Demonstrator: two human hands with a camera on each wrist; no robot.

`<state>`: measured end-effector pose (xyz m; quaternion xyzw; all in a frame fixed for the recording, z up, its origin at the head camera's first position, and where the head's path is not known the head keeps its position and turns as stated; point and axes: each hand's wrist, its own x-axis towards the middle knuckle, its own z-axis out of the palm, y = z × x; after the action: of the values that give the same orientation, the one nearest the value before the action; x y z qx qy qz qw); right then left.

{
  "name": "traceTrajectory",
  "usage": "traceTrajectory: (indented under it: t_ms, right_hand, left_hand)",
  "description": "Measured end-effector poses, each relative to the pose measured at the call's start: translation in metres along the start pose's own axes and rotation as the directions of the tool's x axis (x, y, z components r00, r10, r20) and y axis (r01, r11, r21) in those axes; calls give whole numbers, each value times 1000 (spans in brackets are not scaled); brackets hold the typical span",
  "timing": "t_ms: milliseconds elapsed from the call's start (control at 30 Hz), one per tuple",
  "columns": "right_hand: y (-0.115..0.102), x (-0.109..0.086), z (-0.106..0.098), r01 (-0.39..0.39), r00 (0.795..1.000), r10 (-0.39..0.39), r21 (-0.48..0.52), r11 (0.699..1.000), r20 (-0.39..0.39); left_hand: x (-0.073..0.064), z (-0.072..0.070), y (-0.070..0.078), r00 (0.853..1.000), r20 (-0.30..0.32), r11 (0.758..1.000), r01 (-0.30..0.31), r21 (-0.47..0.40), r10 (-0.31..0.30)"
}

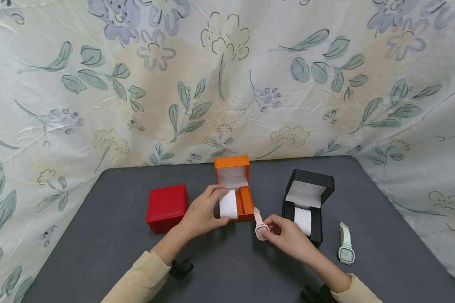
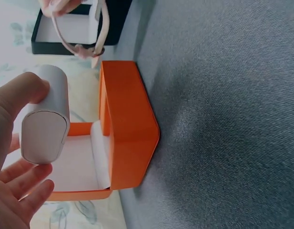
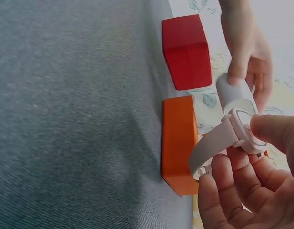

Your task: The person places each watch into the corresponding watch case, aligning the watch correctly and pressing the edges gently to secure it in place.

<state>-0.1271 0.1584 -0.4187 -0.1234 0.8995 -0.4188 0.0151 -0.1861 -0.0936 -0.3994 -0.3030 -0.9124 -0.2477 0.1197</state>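
My left hand (image 1: 204, 210) pinches a white watch cushion (image 2: 45, 129) between thumb and fingers, lifted over the orange watch box (image 1: 244, 202). That box stands with its lid up, and its orange inside shows beside the cushion. To the right, my right hand (image 1: 290, 236) holds a pale pink wristwatch (image 1: 260, 230) by its case, thumb on the dial. In the right wrist view the strap of this watch (image 3: 214, 145) bends round in a loop, and the cushion's end appears just behind the case.
A closed red box (image 1: 167, 208) sits left of the orange one. On the right stands an open black box (image 1: 317, 225) with a white cushion (image 1: 302, 220) inside. Farther right, a pale green wristwatch (image 1: 346, 248) lies on the grey table (image 1: 227, 265). Floral cloth (image 1: 227, 84) hangs behind.
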Motion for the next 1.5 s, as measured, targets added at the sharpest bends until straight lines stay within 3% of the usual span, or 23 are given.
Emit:
traceTrajectory:
  t_ms: [200,500,667,900,1500]
  right_hand:
    - [-1,4,-2,-8,1000,8,-17,1000,-26]
    - [-6,9,-2,23,999,-22,23,999,-49]
    - [-13,12,-3,-2,997,5,40,999,-73]
    - [-24,18,-6,43,996,-37,71,997,-78]
    - [-38,22,-2,116,993,-115,92,989,-19]
  left_hand:
    - [-9,-2,3,1000,12,1000,13,19,-13]
    - [-21,-4,11,999,31,999,23,-25,-22]
    - [-26,-2,15,1000,16,998,-20,-67,21]
    - [-31,2,18,995,-18,991,-100,-93,99]
    - [-30,11,22,979,-71,974,-198,-108,191]
